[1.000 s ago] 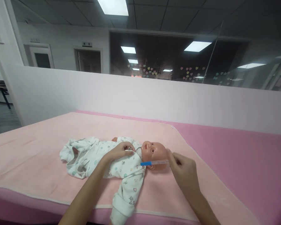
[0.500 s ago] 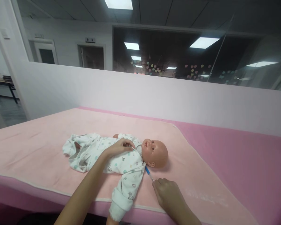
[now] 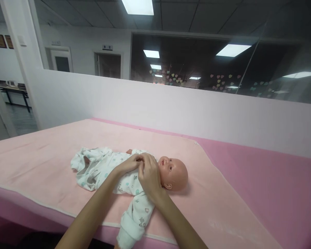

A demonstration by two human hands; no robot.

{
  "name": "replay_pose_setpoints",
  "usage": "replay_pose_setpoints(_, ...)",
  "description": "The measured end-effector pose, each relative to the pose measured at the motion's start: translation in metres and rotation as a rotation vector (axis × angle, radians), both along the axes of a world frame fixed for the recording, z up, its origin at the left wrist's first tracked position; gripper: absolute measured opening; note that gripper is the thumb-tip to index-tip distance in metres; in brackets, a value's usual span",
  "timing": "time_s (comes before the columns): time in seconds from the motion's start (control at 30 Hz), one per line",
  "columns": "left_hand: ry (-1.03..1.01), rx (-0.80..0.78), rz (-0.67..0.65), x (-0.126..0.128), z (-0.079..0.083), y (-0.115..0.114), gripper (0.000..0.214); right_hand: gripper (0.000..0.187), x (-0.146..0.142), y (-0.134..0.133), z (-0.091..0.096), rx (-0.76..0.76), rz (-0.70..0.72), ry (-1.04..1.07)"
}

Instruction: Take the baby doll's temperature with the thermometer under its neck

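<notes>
A baby doll lies face up, its head to the right, in a white printed romper. On its chest, just below the chin, my two hands meet. My left hand is closed, its fingertips pinching the romper's front near the collar. From the near side my right hand reaches over the doll's shoulder, fingers bent and closed on the cloth beside the left fingertips. The exact pinch points are hidden behind the fingers. One sleeve hangs toward the table's near edge.
A peach sheet covers most of the pink padded table. Behind stands a low white wall with glass above it. At far left, a desk shows through a doorway.
My right hand has moved from beside the doll's head up to its chest, next to my left. The slim blue-and-white stick near the doll's neck is out of sight. The view shifted slightly left.
</notes>
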State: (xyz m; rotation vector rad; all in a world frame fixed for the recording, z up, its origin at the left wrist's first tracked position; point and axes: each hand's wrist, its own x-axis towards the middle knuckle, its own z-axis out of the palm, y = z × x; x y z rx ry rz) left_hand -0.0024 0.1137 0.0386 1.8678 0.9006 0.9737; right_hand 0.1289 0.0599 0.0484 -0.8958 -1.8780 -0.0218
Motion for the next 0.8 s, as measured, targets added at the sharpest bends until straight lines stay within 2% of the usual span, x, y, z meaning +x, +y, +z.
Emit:
replay_pose_setpoints(0.1, 0.001, -0.04, 0.012, 0.001, 0.001, 0.0, 0.017, 0.047, -0.007, 0.014, -0.027, -0.036, 0.056, 0.083)
replay_pose_setpoints(0.2, -0.004, -0.066, 0.019, 0.002, 0.003, -0.004, 0.019, 0.055, -0.004, 0.018, -0.042, -0.014, 0.094, 0.125)
replay_pose_setpoints(0.37, -0.025, -0.124, 0.052, -0.001, 0.006, -0.008, 0.017, 0.05, -0.004, 0.017, -0.047, 0.063, 0.092, 0.158)
replay_pose_setpoints(0.67, -0.175, -0.197, -0.096, -0.003, 0.004, -0.005, 0.009, 0.028, -0.004, 0.019, -0.051, 0.034, 0.037, 0.349)
replay_pose_setpoints(0.8, -0.21, -0.218, -0.102, -0.004, 0.003, -0.005, 0.01, 0.024, -0.004, 0.02, -0.05, 0.014, 0.037, 0.368)
